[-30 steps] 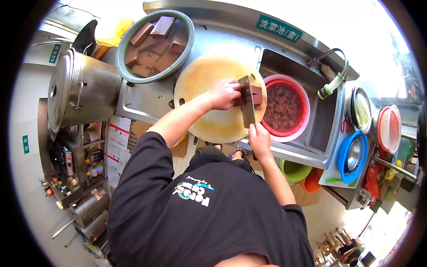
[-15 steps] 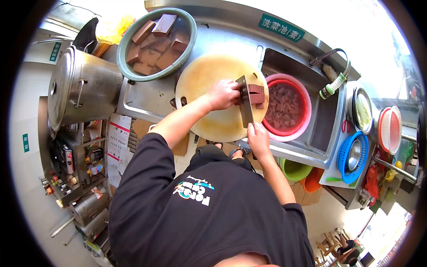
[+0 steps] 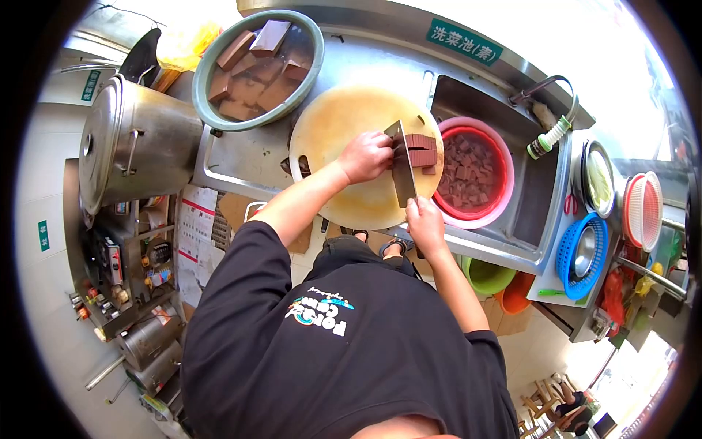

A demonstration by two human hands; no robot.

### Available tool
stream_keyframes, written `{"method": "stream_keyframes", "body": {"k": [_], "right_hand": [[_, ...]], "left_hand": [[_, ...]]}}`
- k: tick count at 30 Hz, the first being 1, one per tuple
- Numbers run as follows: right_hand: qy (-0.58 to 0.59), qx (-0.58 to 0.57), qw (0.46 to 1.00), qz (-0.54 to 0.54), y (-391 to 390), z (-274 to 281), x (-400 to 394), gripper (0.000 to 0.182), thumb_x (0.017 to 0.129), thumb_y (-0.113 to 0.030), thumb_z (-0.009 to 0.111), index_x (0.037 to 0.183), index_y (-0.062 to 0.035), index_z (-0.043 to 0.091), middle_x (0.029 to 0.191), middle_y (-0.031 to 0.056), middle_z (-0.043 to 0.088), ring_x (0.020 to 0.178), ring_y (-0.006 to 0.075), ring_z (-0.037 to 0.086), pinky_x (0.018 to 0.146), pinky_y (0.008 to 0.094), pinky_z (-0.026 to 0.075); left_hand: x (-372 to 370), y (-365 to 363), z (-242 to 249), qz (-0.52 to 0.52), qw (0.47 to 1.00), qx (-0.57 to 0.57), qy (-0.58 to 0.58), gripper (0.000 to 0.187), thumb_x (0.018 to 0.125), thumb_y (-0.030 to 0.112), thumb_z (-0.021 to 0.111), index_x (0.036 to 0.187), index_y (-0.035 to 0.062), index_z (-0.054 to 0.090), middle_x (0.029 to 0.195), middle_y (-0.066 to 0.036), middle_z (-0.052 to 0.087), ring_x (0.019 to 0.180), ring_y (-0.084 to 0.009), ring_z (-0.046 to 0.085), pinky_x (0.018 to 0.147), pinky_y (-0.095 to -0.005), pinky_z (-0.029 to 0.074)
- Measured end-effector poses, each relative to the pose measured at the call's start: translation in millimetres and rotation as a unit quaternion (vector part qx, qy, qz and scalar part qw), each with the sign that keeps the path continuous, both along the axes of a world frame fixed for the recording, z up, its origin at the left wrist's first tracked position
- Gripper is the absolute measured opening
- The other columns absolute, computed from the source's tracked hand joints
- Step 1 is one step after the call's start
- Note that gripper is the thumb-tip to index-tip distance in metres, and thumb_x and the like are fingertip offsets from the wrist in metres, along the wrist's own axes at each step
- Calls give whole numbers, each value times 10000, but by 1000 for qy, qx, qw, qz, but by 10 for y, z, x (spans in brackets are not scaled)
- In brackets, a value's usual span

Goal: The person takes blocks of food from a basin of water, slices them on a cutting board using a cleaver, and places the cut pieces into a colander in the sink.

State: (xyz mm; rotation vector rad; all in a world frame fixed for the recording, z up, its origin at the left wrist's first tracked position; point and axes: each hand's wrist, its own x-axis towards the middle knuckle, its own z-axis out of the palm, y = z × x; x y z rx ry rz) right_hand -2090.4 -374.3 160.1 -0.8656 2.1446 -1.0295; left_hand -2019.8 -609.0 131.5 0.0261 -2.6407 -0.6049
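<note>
My right hand (image 3: 424,222) grips a cleaver (image 3: 402,164) by its handle end, with the blade standing over a round, worn cutting board (image 3: 347,197). My left hand (image 3: 367,156) is closed, its fingers curled against the left side of the blade. What lies under those fingers is hidden. Just right of the blade sit cut dark red-brown blocks (image 3: 421,151) with thin parallel slice lines, close to the board's edge. Beside the board, a red basin (image 3: 503,175) nested in a pink basin (image 3: 504,139) holds many small dark cubes in liquid.
A green-grey tub (image 3: 316,69) with large brown blocks in water stands behind the board. To the right are a steel sink (image 3: 530,172), a tap (image 3: 545,84) and a blue basket (image 3: 563,256). A large lidded pot (image 3: 164,139) stands left. Green and orange buckets sit below the counter.
The cut blocks have shifted slightly beside the blade, and the cleaver has moved a little with both hands. The view has shifted slightly.
</note>
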Motion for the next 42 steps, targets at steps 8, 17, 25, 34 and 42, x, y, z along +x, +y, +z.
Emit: {"method": "stream_keyframes", "body": {"k": [8, 17, 25, 34, 42], "right_hand": [[-75, -99, 985, -122, 413, 365, -304, 198, 1029, -159, 544, 1082, -9, 661, 637, -1, 545, 515, 71, 510, 481, 260, 438], [102, 78, 987, -94, 682, -37, -735, 283, 957, -224, 571, 1098, -13, 694, 908, 264, 686, 867, 448, 664, 765, 491, 530], [-67, 32, 991, -110, 787, -175, -839, 217, 972, -202, 567, 946, -3, 649, 738, 158, 629, 627, 293, 616, 593, 402, 504], [-198, -56, 945, -254, 1358, -262, -1029, 225, 1023, -206, 540, 849, -66, 566, 615, -10, 521, 447, 82, 500, 400, 262, 413], [-209, -61, 933, -288, 1638, 76, -992, 242, 1038, -211, 524, 859, -58, 583, 639, -27, 523, 478, 68, 498, 444, 244, 425]], "left_hand": [[50, 127, -52, 82, 992, 95, 26, 134, 800, 140, 732, 908, 75, 689, 1026, -116, 645, 937, -314, 644, 796, -412, 545], [-360, 415, -78, 359, 727, 570, -131, 508, 902, 209, 672, 1301, -67, 521, 1203, -160, 633, 1034, -226, 630, 879, -372, 528], [-715, 552, -11, 378, 731, 544, -167, 449, 888, 187, 637, 1263, -50, 567, 1155, -161, 654, 1044, -230, 630, 896, -381, 521], [-1209, 720, 0, 228, 743, 603, -178, 426, 903, 178, 635, 1277, -21, 591, 1138, -107, 669, 983, -185, 630, 817, -326, 522], [-1376, 165, -134, 204, 971, 18, -126, 319, 830, 101, 592, 1125, 72, 709, 1066, -170, 682, 1043, -369, 632, 935, -443, 512]]}}
